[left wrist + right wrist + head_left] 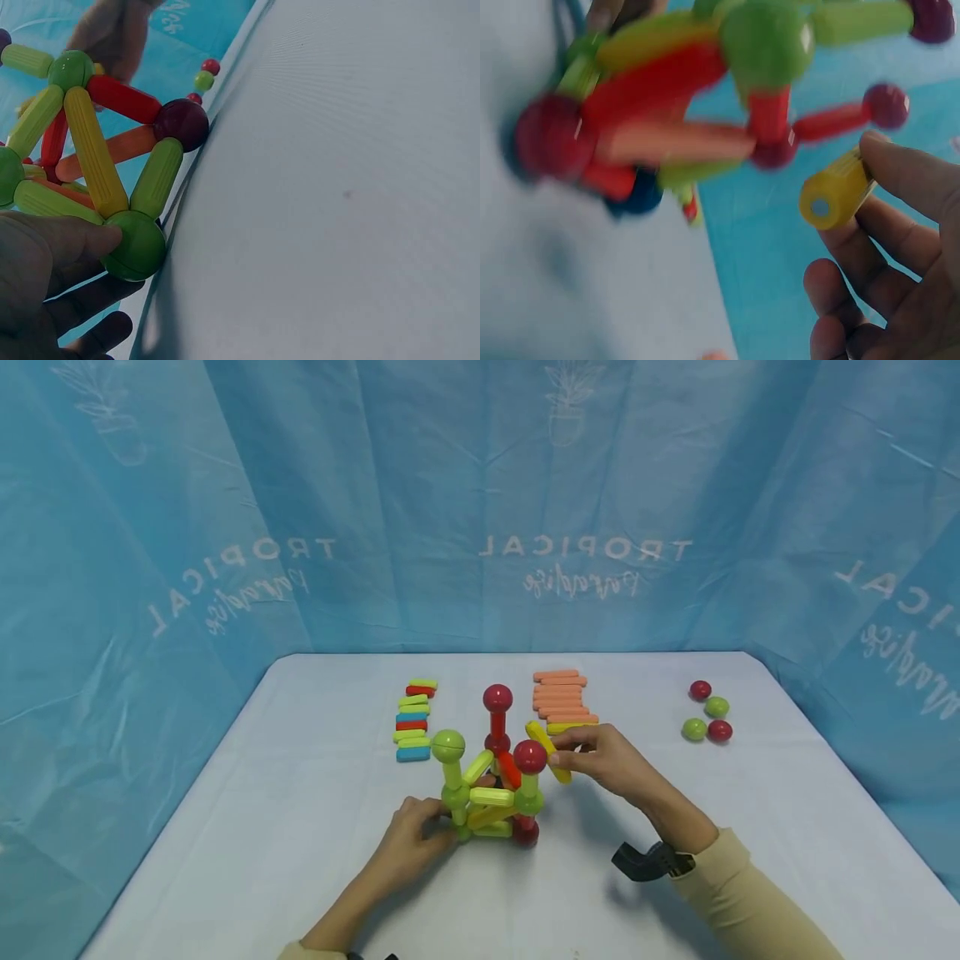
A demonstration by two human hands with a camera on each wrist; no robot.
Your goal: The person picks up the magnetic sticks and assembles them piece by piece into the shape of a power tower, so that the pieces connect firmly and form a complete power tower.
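Observation:
A frame of magnetic rods and balls (491, 797) stands on the table, with green and dark red balls joined by green, yellow, red and orange rods. My left hand (411, 843) grips it low on its left side; in the left wrist view, thumb and fingers hold a green ball (139, 247) at its corner. To the right of the frame, my right hand (603, 763) pinches a yellow magnetic rod (540, 737) between thumb and fingers. The rod stands tilted, close by the red ball (530, 757) on top. A metal-coloured disc shows at the rod's end (820, 207) in the right wrist view.
Left of the frame, several green, red and blue rods (413, 754) lie in a column. Orange rods (557, 692) and another yellow rod (572, 727) lie behind my right hand. Two red and two green balls (694, 729) sit at the right. A blue curtain (480, 510) hangs behind the table.

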